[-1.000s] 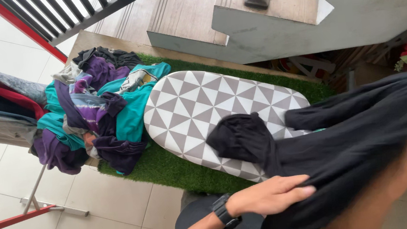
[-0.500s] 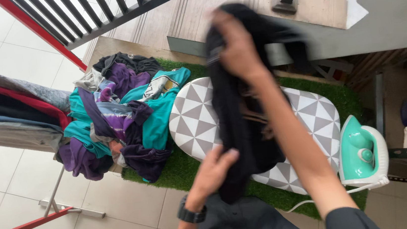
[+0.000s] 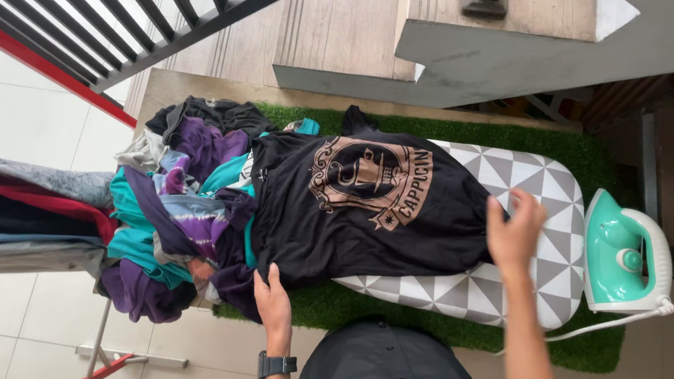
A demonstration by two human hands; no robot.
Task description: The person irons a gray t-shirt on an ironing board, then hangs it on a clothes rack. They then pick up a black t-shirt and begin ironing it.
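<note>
Two hands on one garment. Black T-shirt point(image 3: 364, 212) lies spread flat, print side up, across the ironing board point(image 3: 527, 278); brown round emblem sits near the shirt's centre. Shirt covers the board's 9 o'clock half and overhangs onto the clothes pile point(image 3: 182, 204) at 9 o'clock. Board cover is grey-and-white triangles, bare at the 3 o'clock end.

Left hand point(image 3: 272, 303) at 7 o'clock of the shirt, palm down on the hem edge, fingers point(image 3: 266, 283) held together and laid flat on the cloth, no visible pinch. Black wristwatch point(image 3: 276, 365) on that wrist.

Right hand point(image 3: 514, 230) at 3 o'clock of the shirt, at its edge over the board. Fingers point(image 3: 529, 204) loosely spread, tips at the fabric edge; cannot tell whether they pinch the cloth or just press it.

Green-and-white iron point(image 3: 623, 257) stands at the board's 3 o'clock end, just beside the right hand, not touching it. White cord point(image 3: 605, 322) runs from its base toward 7 o'clock.

Board sits on a green artificial-grass mat point(image 3: 315, 303) on the tiled floor point(image 3: 37, 325). Pile is teal, purple and dark garments, heaped. Drying rack point(image 3: 18, 212) with folded clothes at 9 o'clock of the pile. Concrete stairs point(image 3: 504, 41) and a black railing point(image 3: 172, 16) at 12 o'clock.
</note>
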